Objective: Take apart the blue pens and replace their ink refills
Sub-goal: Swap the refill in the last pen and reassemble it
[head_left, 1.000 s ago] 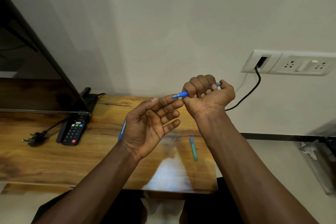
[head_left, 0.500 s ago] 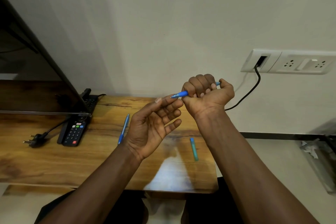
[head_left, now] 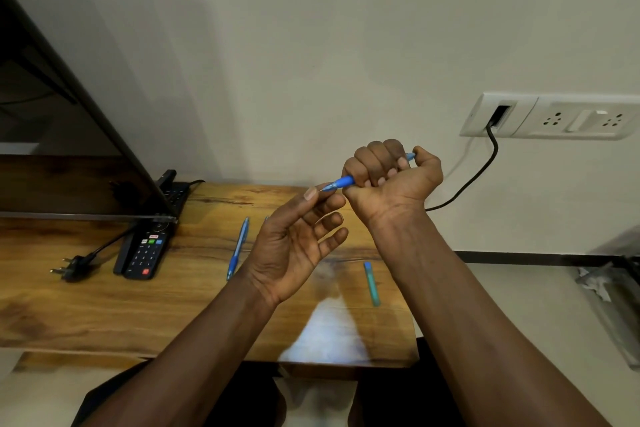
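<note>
My right hand (head_left: pixel 391 180) is held above the wooden table (head_left: pixel 104 305), fist curled round a blue pen (head_left: pixel 341 182) whose tip points left. My left hand (head_left: pixel 294 246) is palm up just left of it. Its thumb and forefinger pinch the pen's tip while the other fingers stay loosely spread. A second blue pen (head_left: pixel 238 248) lies on the table left of my left hand. Right of that hand, below my right wrist, lies a short teal pen part (head_left: pixel 372 284).
A black remote (head_left: pixel 145 253) and a loose black plug (head_left: pixel 71 269) lie at the left, under the edge of a tilted dark screen (head_left: pixel 69 149). A wall socket plate (head_left: pixel 554 118) with a black cable (head_left: pixel 467 180) is at the right.
My left hand has shifted a little right, uncovering the pen on the table, and its thumb has come up to the held pen's tip. My right fist has hardly moved.
</note>
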`<state>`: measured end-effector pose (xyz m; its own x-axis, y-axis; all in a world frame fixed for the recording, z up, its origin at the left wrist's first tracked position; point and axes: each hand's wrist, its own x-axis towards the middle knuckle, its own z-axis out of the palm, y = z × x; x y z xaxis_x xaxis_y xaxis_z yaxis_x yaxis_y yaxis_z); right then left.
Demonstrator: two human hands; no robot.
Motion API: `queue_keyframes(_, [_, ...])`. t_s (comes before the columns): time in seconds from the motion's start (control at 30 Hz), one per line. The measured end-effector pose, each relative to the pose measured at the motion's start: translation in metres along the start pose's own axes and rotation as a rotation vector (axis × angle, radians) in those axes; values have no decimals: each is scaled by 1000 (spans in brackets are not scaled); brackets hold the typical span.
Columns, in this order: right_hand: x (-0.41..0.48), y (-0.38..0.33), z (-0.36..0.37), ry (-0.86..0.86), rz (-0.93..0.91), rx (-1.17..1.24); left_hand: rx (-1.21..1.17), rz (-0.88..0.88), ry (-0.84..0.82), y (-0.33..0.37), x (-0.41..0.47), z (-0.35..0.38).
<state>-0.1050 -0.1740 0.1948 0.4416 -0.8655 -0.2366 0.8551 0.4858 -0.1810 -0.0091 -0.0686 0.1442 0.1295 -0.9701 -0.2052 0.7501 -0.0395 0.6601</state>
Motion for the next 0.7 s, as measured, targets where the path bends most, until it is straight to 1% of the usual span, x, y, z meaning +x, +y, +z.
queue_keyframes(0.3, [1,-1,-2,-62,27,-14,37,28,-75,-5,5,-6])
queue_keyframes(0.7, [1,-1,-4,-81,87,9,22,12,-91,-5,5,-9])
